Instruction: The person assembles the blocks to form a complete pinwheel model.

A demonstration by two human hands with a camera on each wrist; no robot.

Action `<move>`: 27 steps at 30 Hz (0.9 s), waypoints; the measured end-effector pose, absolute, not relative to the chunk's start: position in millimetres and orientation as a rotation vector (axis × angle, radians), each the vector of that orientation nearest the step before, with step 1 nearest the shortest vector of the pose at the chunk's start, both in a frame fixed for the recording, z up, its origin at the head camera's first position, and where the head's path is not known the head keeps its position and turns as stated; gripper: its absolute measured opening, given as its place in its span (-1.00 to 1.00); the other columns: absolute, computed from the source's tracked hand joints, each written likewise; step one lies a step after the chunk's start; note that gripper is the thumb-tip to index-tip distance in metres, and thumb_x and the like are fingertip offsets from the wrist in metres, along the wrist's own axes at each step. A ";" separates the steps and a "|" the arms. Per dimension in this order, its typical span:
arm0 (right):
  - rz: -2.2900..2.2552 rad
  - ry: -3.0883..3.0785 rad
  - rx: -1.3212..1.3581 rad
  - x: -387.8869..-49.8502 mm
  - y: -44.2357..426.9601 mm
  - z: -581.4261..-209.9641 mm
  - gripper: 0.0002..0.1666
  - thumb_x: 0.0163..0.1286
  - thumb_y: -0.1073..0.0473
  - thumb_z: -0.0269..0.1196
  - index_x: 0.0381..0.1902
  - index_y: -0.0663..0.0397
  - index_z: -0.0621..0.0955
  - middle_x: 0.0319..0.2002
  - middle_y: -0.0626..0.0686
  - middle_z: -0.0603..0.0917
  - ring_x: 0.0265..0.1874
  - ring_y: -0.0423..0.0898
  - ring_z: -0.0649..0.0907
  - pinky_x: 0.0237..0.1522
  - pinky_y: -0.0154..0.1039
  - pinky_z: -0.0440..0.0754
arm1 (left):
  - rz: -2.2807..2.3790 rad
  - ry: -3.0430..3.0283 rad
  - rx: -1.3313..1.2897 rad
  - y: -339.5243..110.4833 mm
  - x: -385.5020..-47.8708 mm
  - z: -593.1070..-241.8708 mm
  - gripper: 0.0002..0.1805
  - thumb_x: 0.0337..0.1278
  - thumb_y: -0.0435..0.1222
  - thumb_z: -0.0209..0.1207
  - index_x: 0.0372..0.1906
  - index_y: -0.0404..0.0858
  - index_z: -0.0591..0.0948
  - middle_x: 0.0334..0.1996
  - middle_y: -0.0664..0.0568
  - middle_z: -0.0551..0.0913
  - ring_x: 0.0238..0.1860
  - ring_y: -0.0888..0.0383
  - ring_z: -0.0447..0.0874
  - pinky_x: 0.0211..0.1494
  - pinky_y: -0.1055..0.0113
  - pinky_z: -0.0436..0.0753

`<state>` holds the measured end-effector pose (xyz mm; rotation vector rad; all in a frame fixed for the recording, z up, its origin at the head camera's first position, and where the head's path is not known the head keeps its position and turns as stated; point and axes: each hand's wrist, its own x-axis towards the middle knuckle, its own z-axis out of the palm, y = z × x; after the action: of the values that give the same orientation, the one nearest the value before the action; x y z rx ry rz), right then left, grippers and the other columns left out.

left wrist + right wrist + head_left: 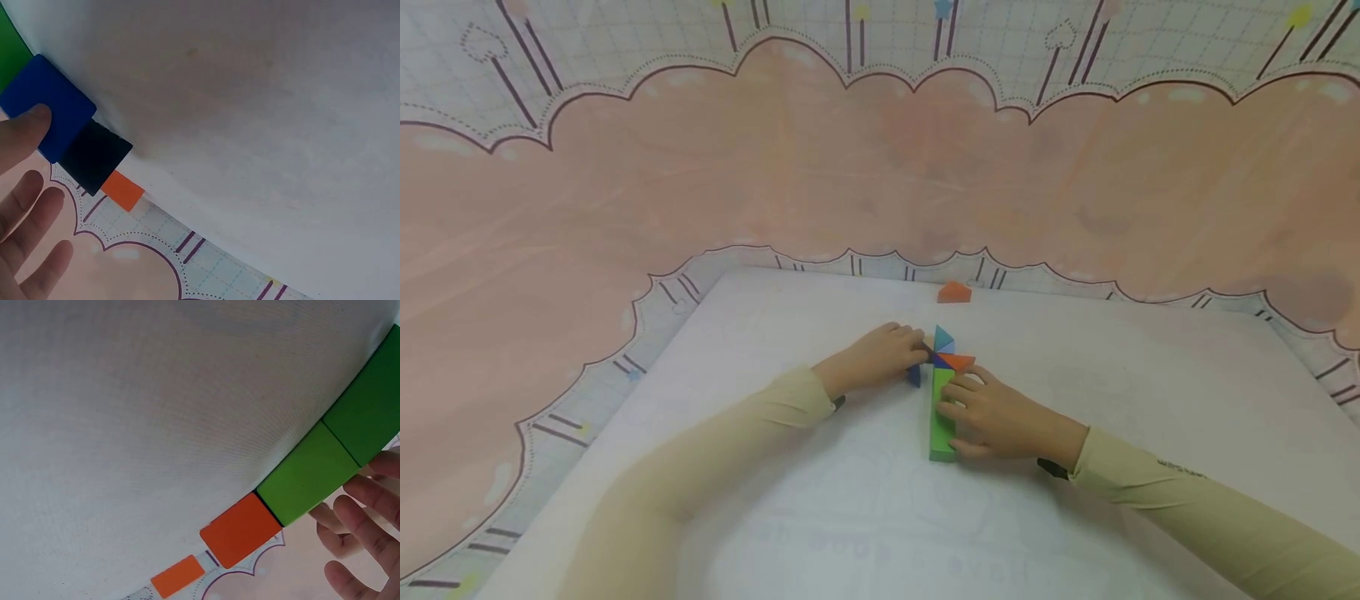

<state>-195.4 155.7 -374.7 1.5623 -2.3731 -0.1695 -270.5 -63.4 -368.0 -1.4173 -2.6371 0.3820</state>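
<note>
My left hand reaches in from the left and holds a dark blue triangular block. In the left wrist view its thumb presses a blue block face, with a darker block beside it. My right hand lies along a long green block, fingertips touching it and one finger by an orange triangular block. Light green and dark green sections meet at a seam in the right wrist view. Light blue triangular blocks sit above the orange one. My left hand partly covers the cluster.
A separate orange block lies near the far edge of the white tabletop. Behind the table hangs a pinkish cloth with a scalloped pattern, which also shows along the left side.
</note>
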 end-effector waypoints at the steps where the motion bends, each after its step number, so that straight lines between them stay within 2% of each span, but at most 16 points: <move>1: -0.171 -2.372 1.563 -195.4 155.5 -374.6 -0.56 0.20 -0.16 0.21 -0.10 -0.02 0.56 -0.10 0.00 0.62 -0.01 -0.05 0.54 0.15 0.07 0.44 | 0.390 -2.631 -1.421 -63.1 -271.0 -367.8 -0.73 0.23 -0.24 0.13 0.02 -0.05 0.57 -0.03 0.07 0.57 0.00 0.15 0.55 0.16 0.28 0.52; 11: -0.167 -2.368 1.568 -196.5 155.8 -376.3 -0.57 0.19 -0.16 0.22 -0.10 -0.02 0.55 -0.11 0.00 0.61 -0.01 -0.05 0.54 0.15 0.07 0.44 | 0.362 -2.610 -1.461 -64.9 -276.8 -367.9 -0.78 0.25 -0.28 0.11 -0.03 -0.03 0.56 -0.12 0.07 0.56 -0.09 0.16 0.56 0.05 0.32 0.55; 16: -0.162 -2.371 1.567 -196.8 155.8 -377.4 -0.57 0.20 -0.16 0.21 -0.10 -0.02 0.55 -0.11 0.00 0.62 -0.01 -0.05 0.54 0.15 0.07 0.45 | 0.282 -2.625 -1.486 -72.6 -280.3 -360.2 -0.62 0.19 -0.22 0.18 0.13 0.02 0.49 -0.08 0.05 0.57 -0.08 0.13 0.55 0.08 0.27 0.54; 21: -0.146 -2.364 1.573 -197.6 156.1 -378.6 -0.57 0.19 -0.15 0.22 -0.11 -0.01 0.56 -0.12 0.00 0.61 -0.02 -0.04 0.54 0.15 0.07 0.44 | 0.273 -2.682 -1.439 -79.1 -297.3 -348.4 -0.47 0.13 -0.13 0.23 0.23 0.03 0.42 -0.01 0.01 0.53 -0.04 0.09 0.54 0.16 0.21 0.52; 27: -0.136 -2.363 1.576 -198.0 156.2 -379.7 -0.58 0.17 -0.12 0.23 -0.11 0.01 0.55 -0.13 -0.01 0.61 -0.03 -0.05 0.53 0.14 0.07 0.44 | 0.302 -2.730 -1.354 -78.2 -326.7 -333.4 -0.40 0.17 -0.11 0.19 0.32 -0.01 0.33 0.14 -0.08 0.49 0.14 -0.02 0.49 0.31 0.09 0.42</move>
<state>-198.0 156.2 -379.7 1.5757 -2.3632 -0.1358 -326.7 -78.2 -333.4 -1.3543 -2.7301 0.3021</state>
